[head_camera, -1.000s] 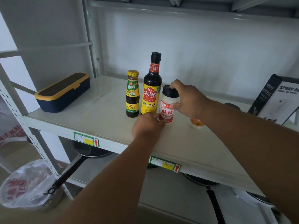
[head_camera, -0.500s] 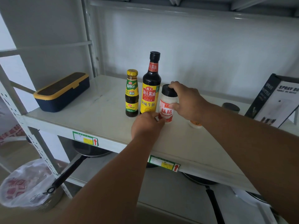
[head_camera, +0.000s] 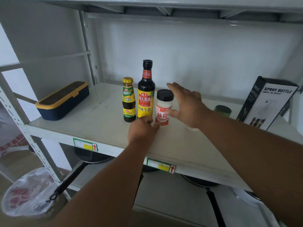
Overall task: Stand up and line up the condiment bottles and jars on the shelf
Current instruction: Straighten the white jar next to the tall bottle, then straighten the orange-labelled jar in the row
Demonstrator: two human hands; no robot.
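Three condiments stand upright in a row on the white shelf point(head_camera: 98, 128): a small dark sauce bottle point(head_camera: 129, 100) with a yellow cap, a tall soy sauce bottle point(head_camera: 146, 92) with a yellow label, and a white seasoning jar point(head_camera: 164, 108) with a black lid. My left hand point(head_camera: 142, 130) sits at the jar's base with curled fingers touching it. Just right of the jar, my right hand point(head_camera: 188, 105) hovers with spread fingers, its thumb near the label. A small green jar point(head_camera: 222, 110) with a dark lid stands further right. A small pale object point(head_camera: 191, 128) is mostly hidden under my right hand.
A navy box with a yellow rim point(head_camera: 64, 100) lies at the shelf's left end. A black-and-white spray bottle carton point(head_camera: 268, 104) leans at the right. Frying pans point(head_camera: 91, 159) rest on the lower shelf. A bin lined with a plastic bag point(head_camera: 27, 194) stands at floor level, left.
My right hand has let go of the white jar's lid and opened, drawing slightly right. The jar stays upright beside the soy sauce bottle. My left hand stays at its base.
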